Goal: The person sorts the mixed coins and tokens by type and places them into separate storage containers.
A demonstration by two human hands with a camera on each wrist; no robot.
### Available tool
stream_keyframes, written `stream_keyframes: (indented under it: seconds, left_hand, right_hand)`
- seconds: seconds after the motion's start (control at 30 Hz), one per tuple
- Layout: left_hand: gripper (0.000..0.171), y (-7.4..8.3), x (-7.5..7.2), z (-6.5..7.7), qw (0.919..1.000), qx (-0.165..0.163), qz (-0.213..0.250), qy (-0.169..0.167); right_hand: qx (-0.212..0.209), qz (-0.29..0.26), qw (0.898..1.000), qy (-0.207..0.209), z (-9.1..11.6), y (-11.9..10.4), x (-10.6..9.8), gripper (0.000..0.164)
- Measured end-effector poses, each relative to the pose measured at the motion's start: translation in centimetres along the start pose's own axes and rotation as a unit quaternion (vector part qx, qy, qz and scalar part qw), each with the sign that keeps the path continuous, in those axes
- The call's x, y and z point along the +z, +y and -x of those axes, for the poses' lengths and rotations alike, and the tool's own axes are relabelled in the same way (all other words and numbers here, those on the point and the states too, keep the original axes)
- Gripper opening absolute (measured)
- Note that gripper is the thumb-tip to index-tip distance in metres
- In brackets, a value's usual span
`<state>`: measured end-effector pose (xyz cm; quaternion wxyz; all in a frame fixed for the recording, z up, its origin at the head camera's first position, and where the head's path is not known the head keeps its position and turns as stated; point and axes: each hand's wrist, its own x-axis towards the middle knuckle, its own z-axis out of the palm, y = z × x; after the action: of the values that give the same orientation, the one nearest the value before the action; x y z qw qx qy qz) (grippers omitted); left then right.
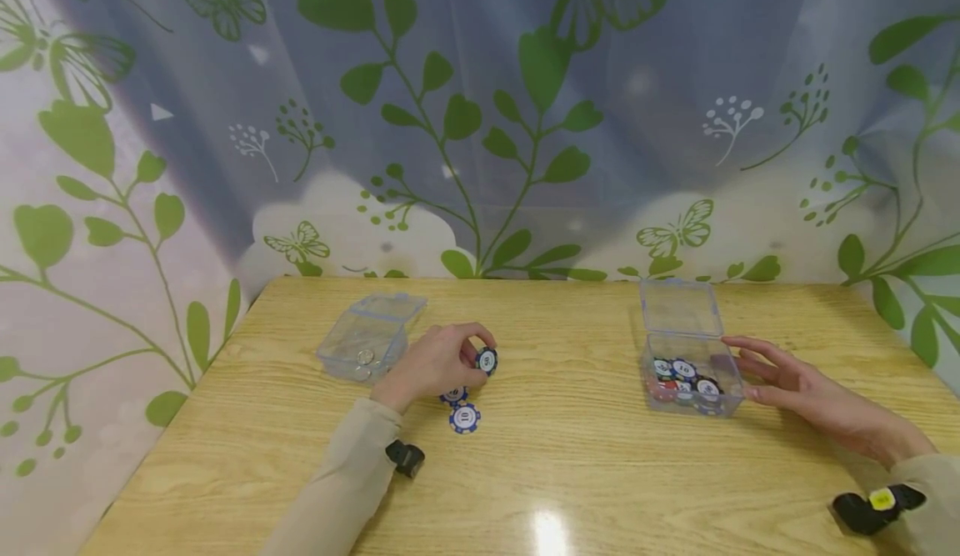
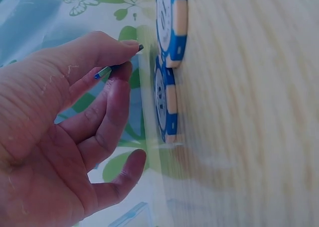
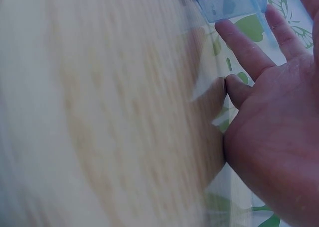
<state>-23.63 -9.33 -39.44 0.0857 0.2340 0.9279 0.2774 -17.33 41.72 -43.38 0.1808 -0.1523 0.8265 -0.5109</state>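
Between the thumb and fingers of my left hand (image 1: pixel 435 362) is a dark-edged poker chip (image 1: pixel 487 361), pinched above the table. Just below that hand, a blue-and-white poker chip marked 10 (image 1: pixel 464 418) lies flat. Another blue poker chip (image 1: pixel 453 394) lies beside it, partly covered by the hand in the head view. At the right, my right hand (image 1: pixel 813 396) rests against the side of a clear plastic box (image 1: pixel 731 406), fingers extended along its wall. Its lid stands raised at the back, and several poker chips (image 1: pixel 684 369) in blue, black, red and green lie inside.
Left of my left hand stands a second clear box (image 1: pixel 341 368) with its lid folded back, holding a few round silvery pieces (image 1: pixel 364 358). The wooden table (image 1: pixel 570 439) ends at a patterned curtain (image 1: pixel 480 147) behind.
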Motion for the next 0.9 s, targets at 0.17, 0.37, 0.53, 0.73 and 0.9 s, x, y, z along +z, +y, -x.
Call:
stream_keyframes:
  seconds: [0.17,0.37,0.53,0.73,0.9]
  left_hand:
    - [0.035,0.1,0.1,-0.2,0.9996,0.022,0.000,0.018]
    - [0.036,0.6,0.2,-0.4,0.9987,0.035,0.015,0.033]
    - [0.037,1.1,0.2,-0.5,0.9974,0.040,0.046,0.037]
    - [0.040,2.2,0.4,-0.8,0.9953,0.050,0.070,0.044]
    - [0.041,3.4,0.7,-1.1,0.9937,0.059,0.085,0.044]
  right_hand:
    - [0.026,0.016,1.000,0.003,0.0,-0.2,-0.2,0.069]
    - [0.029,0.023,0.999,0.001,-0.1,-0.5,-0.3,0.068]
    - [0.023,0.020,1.000,0.000,-0.1,-0.4,-0.3,0.067]
    - [0.021,0.020,1.000,0.003,-0.1,-0.2,-0.2,0.068]
    - [0.019,0.014,1.000,0.006,0.0,0.0,-0.2,0.068]
